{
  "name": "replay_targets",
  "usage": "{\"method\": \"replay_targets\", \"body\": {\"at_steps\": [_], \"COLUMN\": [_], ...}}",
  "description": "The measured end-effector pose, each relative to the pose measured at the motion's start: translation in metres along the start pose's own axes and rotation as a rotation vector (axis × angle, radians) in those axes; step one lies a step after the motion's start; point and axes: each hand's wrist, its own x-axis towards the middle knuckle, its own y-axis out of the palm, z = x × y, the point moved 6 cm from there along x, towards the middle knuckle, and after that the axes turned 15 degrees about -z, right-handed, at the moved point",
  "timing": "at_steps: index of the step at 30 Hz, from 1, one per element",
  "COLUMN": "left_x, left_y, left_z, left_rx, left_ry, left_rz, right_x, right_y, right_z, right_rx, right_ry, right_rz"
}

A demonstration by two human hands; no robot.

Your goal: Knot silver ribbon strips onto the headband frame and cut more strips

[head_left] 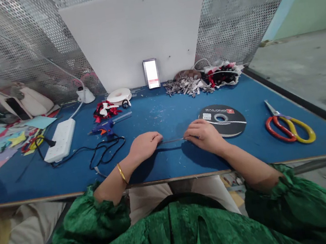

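My left hand [144, 145] and my right hand [202, 133] rest on the blue table [172, 162], fingers curled. Between them they pinch a thin dark strip of ribbon [173, 140], stretched flat and level just above the tabletop. Right behind my right hand lies a black ribbon spool [223, 119] with a white label. A gold bangle [121, 173] sits on my left wrist. My sleeves are green.
Scissors [289, 127] with red and yellow handles lie at the right. A blue glue gun [106, 128], its black cord and a white power strip [59, 140] are at the left. Bows, a white tape roll [119, 96], a phone [151, 73] and grey ribbon pieces [186, 85] line the back.
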Motion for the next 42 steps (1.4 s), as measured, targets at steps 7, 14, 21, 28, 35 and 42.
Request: {"method": "replay_targets", "body": {"at_steps": [7, 14, 21, 28, 35, 42], "left_x": [0.003, 0.006, 0.008, 0.013, 0.013, 0.013], "left_y": [0.037, 0.056, 0.065, 0.065, 0.063, 0.060], "left_z": [-0.048, -0.031, -0.009, -0.006, -0.007, -0.010], "left_rx": [-0.030, -0.313, -0.625, -0.672, -0.619, -0.616], "left_ry": [0.196, -0.032, -0.400, -0.443, -0.415, -0.404], "left_rz": [-0.009, 0.075, 0.162, 0.178, 0.088, 0.042], "right_x": [-0.002, 0.001, -0.063, -0.156, -0.164, -0.172], "right_y": [0.004, -0.002, -0.110, -0.147, -0.170, -0.190], "right_z": [-0.002, 0.000, -0.060, -0.125, -0.155, -0.183], "right_rx": [-0.027, -0.041, -0.727, -1.024, -0.992, -0.749], "right_ry": [0.032, 0.061, 0.552, 0.819, 1.089, 1.312], "right_rz": [0.005, -0.063, -0.499, -0.115, 0.021, 0.068]}}
